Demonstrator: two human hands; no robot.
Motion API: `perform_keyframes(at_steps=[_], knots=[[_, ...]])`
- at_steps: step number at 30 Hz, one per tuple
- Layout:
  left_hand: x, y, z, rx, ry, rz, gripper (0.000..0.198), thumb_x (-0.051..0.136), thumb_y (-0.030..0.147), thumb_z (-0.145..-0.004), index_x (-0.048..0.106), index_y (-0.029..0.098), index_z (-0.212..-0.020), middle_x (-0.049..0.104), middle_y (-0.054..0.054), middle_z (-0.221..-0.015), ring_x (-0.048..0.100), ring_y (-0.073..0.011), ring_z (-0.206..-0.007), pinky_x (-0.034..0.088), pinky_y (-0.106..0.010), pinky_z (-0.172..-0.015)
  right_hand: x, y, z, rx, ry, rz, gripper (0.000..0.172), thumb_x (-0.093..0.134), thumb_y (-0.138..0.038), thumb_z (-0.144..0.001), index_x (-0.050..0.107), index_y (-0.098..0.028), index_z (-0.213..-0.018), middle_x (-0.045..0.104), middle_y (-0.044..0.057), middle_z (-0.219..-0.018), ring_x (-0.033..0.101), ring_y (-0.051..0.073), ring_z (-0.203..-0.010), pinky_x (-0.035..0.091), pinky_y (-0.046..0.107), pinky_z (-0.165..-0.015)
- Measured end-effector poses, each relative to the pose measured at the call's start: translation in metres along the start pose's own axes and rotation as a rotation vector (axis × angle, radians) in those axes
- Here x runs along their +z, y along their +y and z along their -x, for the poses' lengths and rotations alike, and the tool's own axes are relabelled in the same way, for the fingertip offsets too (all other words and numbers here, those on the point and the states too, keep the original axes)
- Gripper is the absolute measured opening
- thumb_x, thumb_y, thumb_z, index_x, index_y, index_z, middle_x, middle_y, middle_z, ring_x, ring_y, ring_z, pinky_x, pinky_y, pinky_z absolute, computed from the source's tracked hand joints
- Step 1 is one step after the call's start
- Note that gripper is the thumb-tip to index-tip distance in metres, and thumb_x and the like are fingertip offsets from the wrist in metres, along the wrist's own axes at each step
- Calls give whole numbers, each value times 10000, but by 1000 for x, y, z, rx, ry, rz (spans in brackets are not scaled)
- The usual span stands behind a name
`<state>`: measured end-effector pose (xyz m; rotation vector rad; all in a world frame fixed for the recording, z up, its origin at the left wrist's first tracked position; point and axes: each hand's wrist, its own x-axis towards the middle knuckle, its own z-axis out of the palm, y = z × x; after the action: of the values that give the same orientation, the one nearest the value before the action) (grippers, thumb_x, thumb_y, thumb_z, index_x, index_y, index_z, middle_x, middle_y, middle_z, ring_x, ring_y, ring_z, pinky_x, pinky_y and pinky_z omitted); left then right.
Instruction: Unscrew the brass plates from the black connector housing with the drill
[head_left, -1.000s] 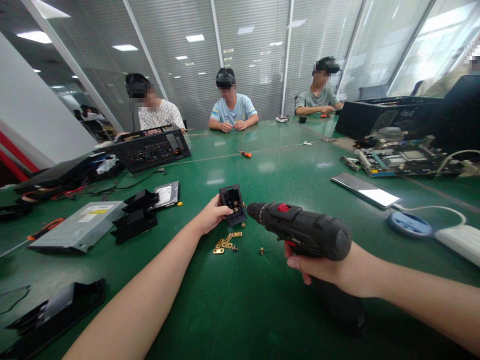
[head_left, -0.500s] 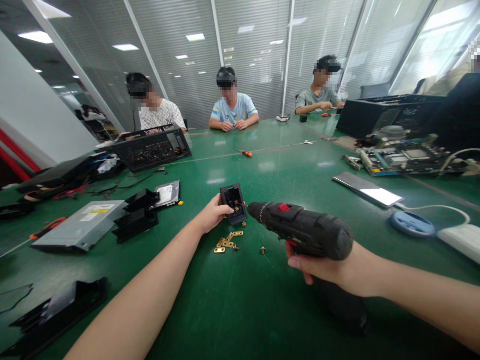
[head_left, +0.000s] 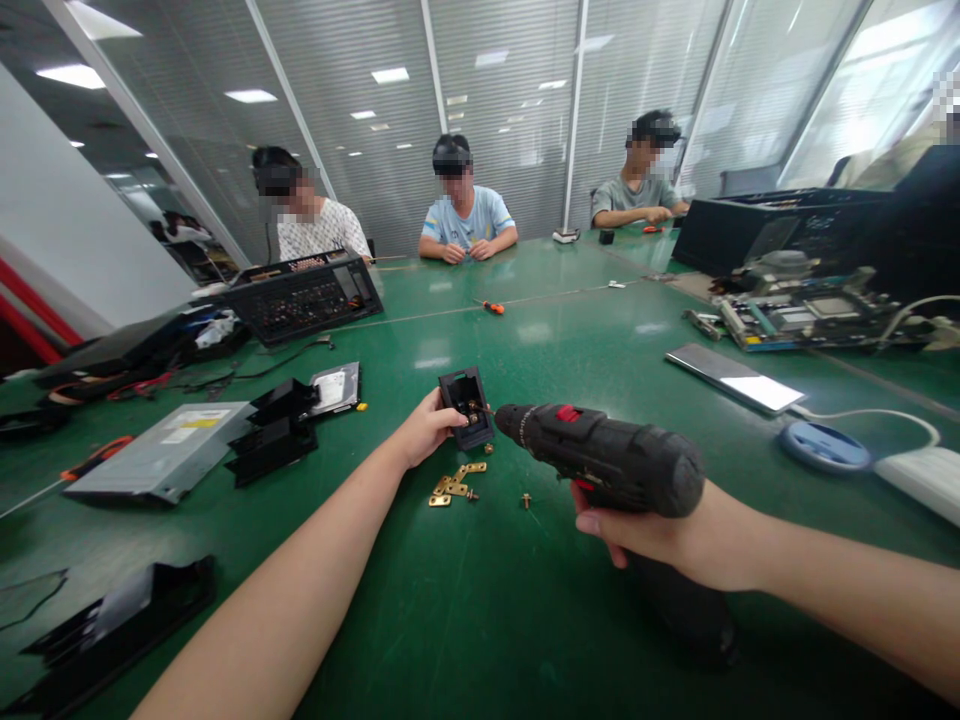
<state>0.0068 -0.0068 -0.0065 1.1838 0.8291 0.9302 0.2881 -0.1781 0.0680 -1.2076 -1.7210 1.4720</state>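
Observation:
Near the middle of the green table, my left hand (head_left: 433, 430) grips a small black box (head_left: 475, 432) by its left side, thumb over the edge. Brass-coloured parts show inside its open face. My right hand (head_left: 660, 535) is wrapped round the handle of a black power drill (head_left: 600, 450) with red switches. The drill points left, and its thin bit reaches the opening of the box; the exact contact is too small to tell. Just below the box lie several brass plates (head_left: 456, 486) and a few screws, one screw (head_left: 526, 501) apart to the right.
Left are a silver drive (head_left: 165, 450), black brackets (head_left: 274, 447), a hard drive (head_left: 337, 388) and a black case (head_left: 304, 298). On the right are a phone (head_left: 735, 378), a blue disc (head_left: 825, 447) and circuit boards (head_left: 802, 310). Three people sit across the table (head_left: 420, 345).
The drill and my right hand have shifted very slightly to the left and up. My left hand holds the box in nearly the same place.

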Motion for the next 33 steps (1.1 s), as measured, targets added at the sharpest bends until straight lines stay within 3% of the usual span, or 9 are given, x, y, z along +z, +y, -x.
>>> perform_keyframes(at_steps=[11,22,27,33], knots=[[-1,-1,-1,-7,11,-8,633,769,139,-580,604,174,-1190,741,-79,-1089,713,-265,-980,526,-462,-954,-1,3,1,18,2,3,249,747,-396,-836,597,-203,-884,625,-8,-781,638,145,-569,555,292,-558],[1,1,0,7,-40,-13,602,738,141,-613,605,174,-1199,767,-105,-1091,728,-306,-1033,513,-515,-1004,1,2,1,2,19,12,241,725,-405,-821,602,-206,-879,604,-21,-735,636,145,-551,544,281,-525],[-1,-1,-1,17,-35,-17,577,729,134,-623,611,175,-1186,770,-102,-1098,731,-298,-1029,518,-505,-998,-1,4,1,2,4,26,224,718,-366,-855,588,-204,-939,630,-6,-816,641,137,-566,557,285,-544],[-1,-1,-1,8,-20,-16,588,737,136,-608,606,176,-1180,769,-93,-1088,735,-283,-1001,529,-479,-972,0,-1,2,-11,-10,23,226,729,-358,-840,583,-199,-907,618,-16,-777,642,139,-559,558,279,-537]])
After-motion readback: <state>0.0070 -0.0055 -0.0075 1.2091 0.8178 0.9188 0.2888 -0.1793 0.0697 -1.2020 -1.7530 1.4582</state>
